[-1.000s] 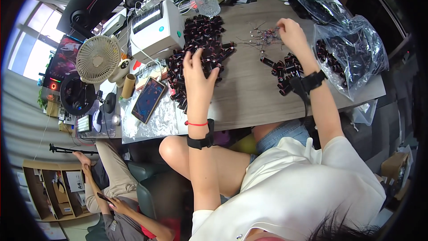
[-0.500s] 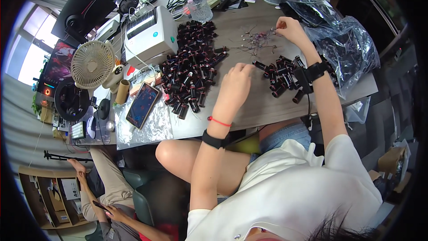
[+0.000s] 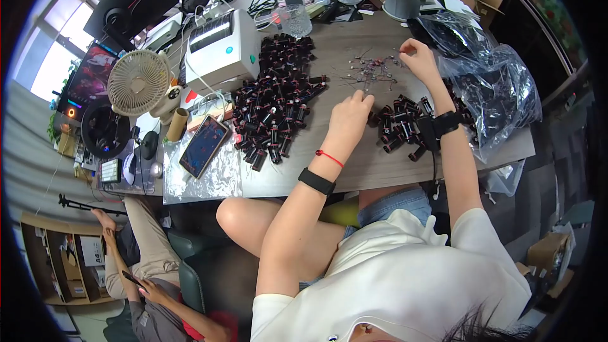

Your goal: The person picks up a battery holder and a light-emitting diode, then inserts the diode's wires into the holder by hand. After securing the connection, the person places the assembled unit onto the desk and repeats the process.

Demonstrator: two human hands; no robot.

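My left hand is over the middle of the table, fingers curled together, beside the smaller pile of black cylinders with reddish rims. Whatever those fingers hold, if anything, is hidden. At the far right, my right hand has thumb and fingertips pinched together; anything between them is too small to make out. Just left of it lies a loose cluster of small parts with thin wire leads. A larger heap of the same black cylinders spreads to the left of my left hand.
A white label printer, a desk fan and a phone stand or lie at the left. Crumpled clear plastic bags cover the right edge. A potted plant and glass jar stand behind. Another person sits lower left.
My left hand has moved right, toward the smaller pile. My right hand has drawn slightly away from the wired parts. The whole view has shifted a little.
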